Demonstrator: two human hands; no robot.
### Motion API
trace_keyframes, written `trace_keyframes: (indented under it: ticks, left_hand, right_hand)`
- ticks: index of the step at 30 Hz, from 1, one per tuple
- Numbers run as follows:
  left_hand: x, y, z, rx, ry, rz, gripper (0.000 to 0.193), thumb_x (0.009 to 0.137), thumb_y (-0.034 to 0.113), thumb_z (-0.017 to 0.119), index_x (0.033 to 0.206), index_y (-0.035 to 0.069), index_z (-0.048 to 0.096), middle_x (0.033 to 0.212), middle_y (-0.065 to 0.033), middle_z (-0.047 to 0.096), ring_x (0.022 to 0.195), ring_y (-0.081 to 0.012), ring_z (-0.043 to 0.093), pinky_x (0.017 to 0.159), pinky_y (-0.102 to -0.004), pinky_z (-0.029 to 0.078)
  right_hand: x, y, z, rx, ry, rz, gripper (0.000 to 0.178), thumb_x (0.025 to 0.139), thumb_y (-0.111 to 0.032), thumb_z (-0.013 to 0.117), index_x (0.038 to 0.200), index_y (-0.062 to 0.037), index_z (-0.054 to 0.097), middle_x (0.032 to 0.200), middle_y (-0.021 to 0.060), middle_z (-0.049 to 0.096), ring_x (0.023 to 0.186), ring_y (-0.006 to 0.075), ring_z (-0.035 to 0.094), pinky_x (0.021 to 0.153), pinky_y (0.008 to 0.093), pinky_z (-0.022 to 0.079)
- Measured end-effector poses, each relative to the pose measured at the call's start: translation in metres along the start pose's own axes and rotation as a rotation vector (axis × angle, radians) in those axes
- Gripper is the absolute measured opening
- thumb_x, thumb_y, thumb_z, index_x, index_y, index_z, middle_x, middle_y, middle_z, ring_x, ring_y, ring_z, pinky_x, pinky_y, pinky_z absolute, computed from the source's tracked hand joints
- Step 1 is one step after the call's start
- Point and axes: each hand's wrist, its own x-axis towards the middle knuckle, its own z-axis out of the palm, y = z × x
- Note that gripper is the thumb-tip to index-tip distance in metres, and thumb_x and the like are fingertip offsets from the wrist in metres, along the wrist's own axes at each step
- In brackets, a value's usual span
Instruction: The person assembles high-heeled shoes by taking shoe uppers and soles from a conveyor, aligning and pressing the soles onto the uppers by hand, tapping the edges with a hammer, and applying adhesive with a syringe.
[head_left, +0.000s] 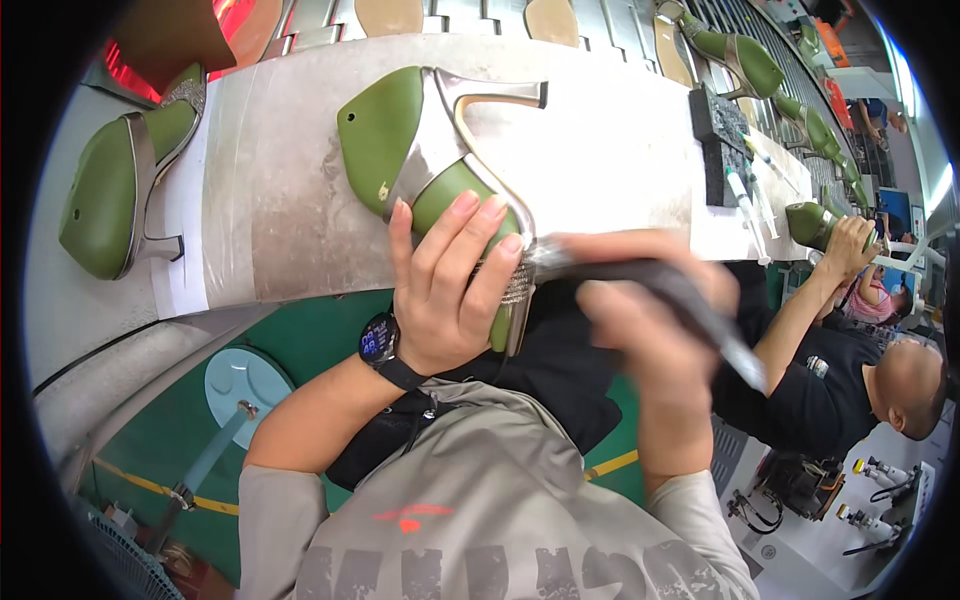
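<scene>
A silver high-heeled sandal (432, 125) on a green shoe last (380, 140) lies on its side on the pale worktop, toe away from me and heel pointing right. My left hand (450, 285) is closed over its back part, fingers across the last and the glittery ankle strap (517, 282). My right hand (665, 310), smeared by motion, grips a dark-handled tool (690, 295) with a pale metallic tip at the lower right. The tool's other end is blurred beside the ankle strap; whether it touches, I cannot tell.
At the left, another sandal on a last (110, 195) lies on the worktop (290, 180). A black block (715, 140) and several syringes (745, 200) are to the right. Beyond runs a conveyor (480, 18) with soles and lasted sandals. A co-worker (835, 375) sits right; a blue stool (240, 385) stands lower left.
</scene>
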Motion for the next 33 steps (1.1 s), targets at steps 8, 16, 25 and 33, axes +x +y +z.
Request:
trace_keyframes:
  ticks: [8, 16, 25, 33]
  left_hand:
    - [0.039, -0.028, -0.055, -0.588, 0.167, -0.526, 0.077, 0.103, 0.055, 0.054, 0.152, -0.002, 0.04, 0.159, -0.0287, 0.039, 0.143, -0.0424, 0.045, 0.121, -0.0557, 0.034]
    - [0.089, -0.09, -0.075, -1.843, 0.358, -0.893, 0.083, 0.103, 0.067, 0.043, 0.155, 0.002, 0.041, 0.161, -0.0285, 0.037, 0.148, -0.0394, 0.041, 0.122, -0.054, 0.033]
    - [0.121, -0.079, -0.011, -1.254, -0.486, -1.167, 0.05, 0.106, 0.036, 0.057, 0.137, -0.002, 0.055, 0.136, -0.018, 0.064, 0.126, -0.0295, 0.063, 0.103, -0.0444, 0.052]
    - [0.135, -0.055, 0.024, -0.689, -0.706, -0.499, 0.04, 0.094, 0.016, 0.074, 0.125, -0.006, 0.063, 0.12, -0.0184, 0.071, 0.107, -0.026, 0.071, 0.091, -0.0358, 0.058]
  right_hand:
    - [0.052, 0.039, -0.031, -1.107, 0.133, -0.489, 0.041, 0.086, 0.002, 0.07, 0.127, 0.0009, 0.066, 0.126, 0.0187, 0.07, 0.115, 0.0233, 0.068, 0.097, 0.0375, 0.054]
    - [0.066, 0.055, 0.01, 1.137, -0.279, 0.352, 0.084, 0.103, -0.067, 0.036, 0.151, 0.0016, 0.043, 0.129, 0.0255, 0.066, 0.1, 0.0383, 0.074, 0.087, 0.0472, 0.062]
    - [0.225, 0.009, 0.02, 0.454, 0.349, -0.266, 0.039, 0.098, -0.023, 0.065, 0.125, 0.0042, 0.064, 0.108, 0.0174, 0.072, 0.094, 0.02, 0.072, 0.077, 0.0348, 0.06]
    - [0.303, 0.014, -0.037, -0.728, 0.196, -0.228, 0.048, 0.095, -0.047, 0.063, 0.107, -0.0027, 0.077, 0.108, 0.0226, 0.074, 0.102, 0.0387, 0.07, 0.092, 0.0433, 0.054]
